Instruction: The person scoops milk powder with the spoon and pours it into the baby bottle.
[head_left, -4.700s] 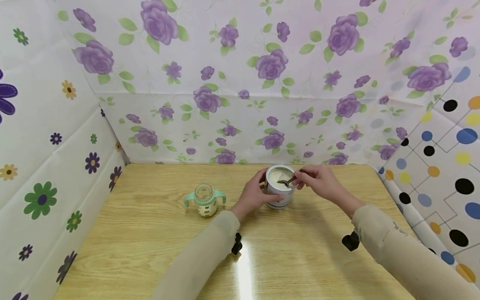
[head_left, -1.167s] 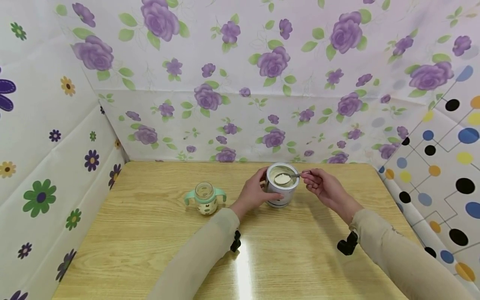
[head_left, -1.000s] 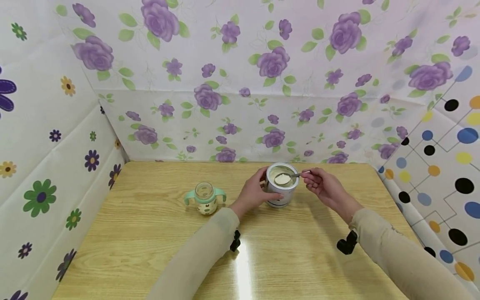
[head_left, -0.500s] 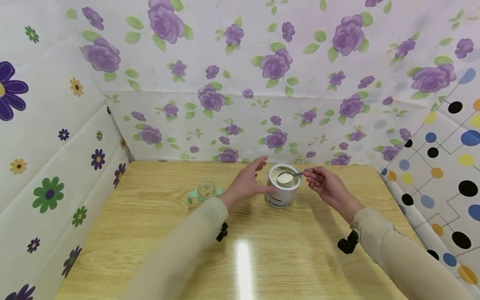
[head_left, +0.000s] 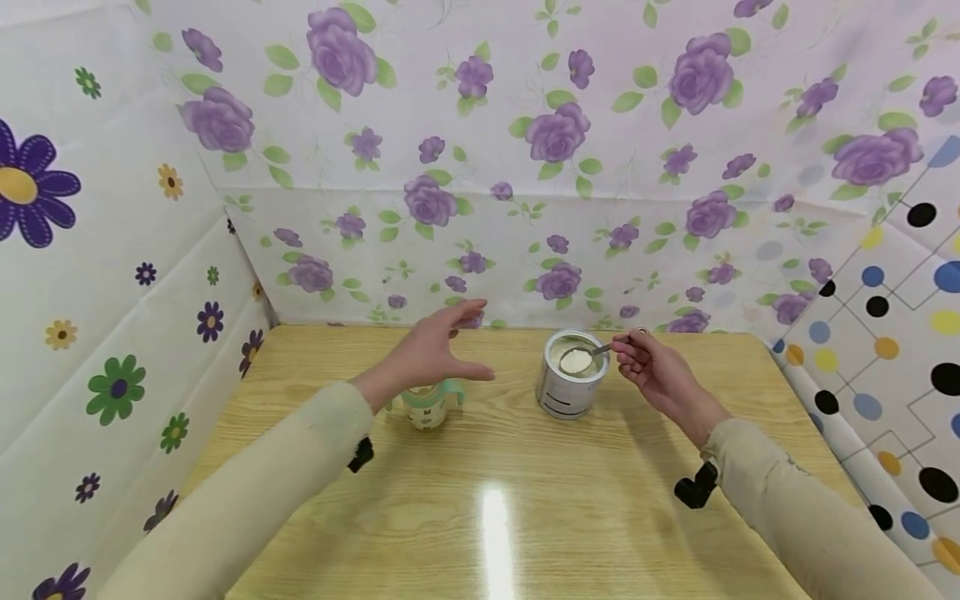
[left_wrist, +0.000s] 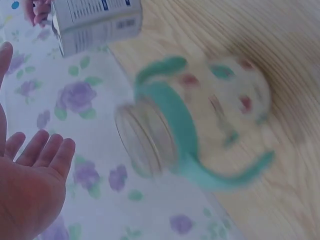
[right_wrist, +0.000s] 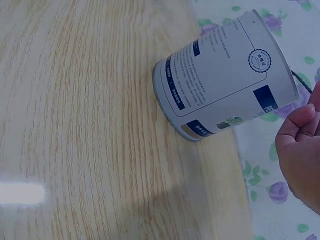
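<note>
A white can (head_left: 567, 396) of pale powder stands uncovered at the back of the table, right of centre. My right hand (head_left: 655, 369) pinches the handle of a spoon (head_left: 577, 360), whose bowl carries a heap of powder over the can's mouth. To the left, my left hand (head_left: 423, 352) is in the air with fingers and thumb spread, holding nothing. Below and behind it stands a clear baby bottle (head_left: 426, 410) without a cap, with green handles. In the head view the hand hides part of the bottle's top; the left wrist view shows its open neck (left_wrist: 145, 135).
The wooden table (head_left: 450, 508) ends at a flowered cloth backdrop (head_left: 517, 258) right behind the can. More patterned cloth closes off both sides. A streak of light (head_left: 497, 542) reflects from the front of the tabletop.
My left hand has let go of the can and moved left to the bottle. My right hand has lifted a spoonful of powder from the can and keeps it over the mouth.
</note>
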